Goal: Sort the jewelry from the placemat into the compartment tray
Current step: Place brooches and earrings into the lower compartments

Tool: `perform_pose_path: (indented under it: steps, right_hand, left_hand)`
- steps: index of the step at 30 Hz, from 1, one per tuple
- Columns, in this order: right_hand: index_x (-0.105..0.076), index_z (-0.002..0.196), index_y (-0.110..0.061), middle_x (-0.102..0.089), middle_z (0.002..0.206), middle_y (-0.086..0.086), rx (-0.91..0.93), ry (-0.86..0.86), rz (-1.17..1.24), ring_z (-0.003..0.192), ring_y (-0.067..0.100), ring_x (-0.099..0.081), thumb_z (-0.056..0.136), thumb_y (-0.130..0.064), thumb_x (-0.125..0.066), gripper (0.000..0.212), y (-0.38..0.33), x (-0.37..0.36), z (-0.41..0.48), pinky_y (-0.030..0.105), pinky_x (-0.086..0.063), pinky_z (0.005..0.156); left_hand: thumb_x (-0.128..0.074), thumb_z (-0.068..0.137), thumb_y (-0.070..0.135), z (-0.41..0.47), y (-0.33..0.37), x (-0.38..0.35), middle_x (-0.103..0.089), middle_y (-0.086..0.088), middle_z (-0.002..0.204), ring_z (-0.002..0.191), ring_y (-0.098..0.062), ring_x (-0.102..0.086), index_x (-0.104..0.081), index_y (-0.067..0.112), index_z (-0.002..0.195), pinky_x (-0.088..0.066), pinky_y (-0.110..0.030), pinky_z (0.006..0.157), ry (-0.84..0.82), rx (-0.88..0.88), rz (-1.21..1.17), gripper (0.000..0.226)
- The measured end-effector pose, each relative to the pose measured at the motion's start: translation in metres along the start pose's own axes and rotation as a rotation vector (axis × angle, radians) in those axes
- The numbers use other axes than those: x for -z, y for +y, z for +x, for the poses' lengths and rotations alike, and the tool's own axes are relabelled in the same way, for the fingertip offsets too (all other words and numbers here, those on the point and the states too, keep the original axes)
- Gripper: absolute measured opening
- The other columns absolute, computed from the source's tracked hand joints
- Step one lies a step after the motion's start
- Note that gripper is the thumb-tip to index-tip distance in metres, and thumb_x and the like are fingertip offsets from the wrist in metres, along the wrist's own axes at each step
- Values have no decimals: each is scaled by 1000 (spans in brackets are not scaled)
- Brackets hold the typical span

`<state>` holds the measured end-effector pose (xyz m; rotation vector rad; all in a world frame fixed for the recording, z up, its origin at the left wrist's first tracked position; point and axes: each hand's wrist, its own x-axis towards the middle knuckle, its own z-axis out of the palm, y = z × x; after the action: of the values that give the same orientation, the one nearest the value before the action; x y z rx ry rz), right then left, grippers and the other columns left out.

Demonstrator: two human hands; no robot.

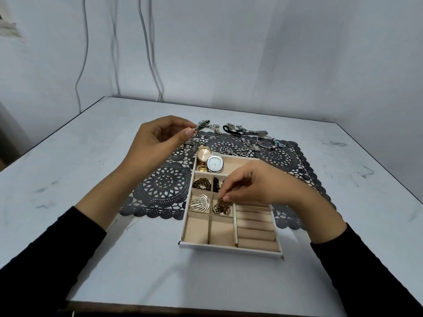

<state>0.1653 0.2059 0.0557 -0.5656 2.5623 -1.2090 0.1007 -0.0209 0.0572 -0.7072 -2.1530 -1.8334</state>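
The left hand [160, 139] pinched a chain [190, 144], perhaps beaded; the right hand [251, 186] pinched a gold ornament [221, 208] inside the tray [229, 247].

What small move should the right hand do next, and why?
Probably the right hand should release its pinch and lift away. The gold filigree piece it pinches already rests in the tray compartment next to the silver fan brooch's, so nothing more seems needed there. The left hand holds a beaded dangling piece above the placemat, to be sorted after.
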Motion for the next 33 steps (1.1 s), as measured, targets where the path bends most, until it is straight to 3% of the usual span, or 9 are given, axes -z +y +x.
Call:
perform_pose_path:
  steps: [7,13,16,21,24,28,33]
  right_hand:
    - [-78,91,-24,-75,81,-11,7,25,-176,75,4,-69,79,-14,-77,16,1,-3,3,31,-57,79]
    - [-78,94,-20,-75,88,-9,53,-17,-230,80,3,-69,79,-13,-77,17,2,-4,3,27,-56,79]
    - [-78,95,-21,-75,89,-10,47,-15,-209,82,4,-69,79,-13,-76,18,4,-3,4,29,-56,82]
    - [-77,95,-14,-76,86,-1,14,31,35,86,16,-71,78,-11,-76,17,7,4,-3,32,-56,85]
    - [-75,98,-12,-75,91,1,44,108,100,91,18,-70,81,-9,-73,17,12,12,-9,29,-55,87]
    - [-72,103,-11,-72,99,8,-1,337,228,95,20,-69,86,-7,-67,18,26,19,-17,23,-56,79]
    - [-69,106,-18,-70,98,-4,-102,739,6,89,8,-65,90,-12,-63,18,53,16,-25,7,-48,71]
  left_hand:
    - [-69,88,17,0,-1,0,-75,6,88,89,-5,-69,-72,24,96,-52,-13,74,-4,2,4,11]
    - [-69,88,18,0,-1,0,-76,9,87,88,-5,-69,-72,24,95,-53,-14,77,-9,-5,7,11]
    - [-69,88,17,-1,-1,-1,-75,11,83,83,0,-67,-72,25,94,-50,-11,70,-7,2,7,11]
    - [-69,89,18,-2,-1,-1,-75,5,90,88,-4,-69,-73,25,96,-52,-14,75,-7,13,26,10]
    - [-69,89,17,-3,-1,-1,-75,2,91,91,-8,-69,-73,25,96,-54,-18,83,-12,5,27,11]
    - [-69,88,19,-4,1,-1,-75,2,90,90,-9,-69,-73,25,96,-53,-16,80,-18,4,13,11]
    - [-69,88,18,-6,4,-2,-76,-2,93,93,-12,-70,-73,22,97,-54,-19,84,-25,1,-12,11]
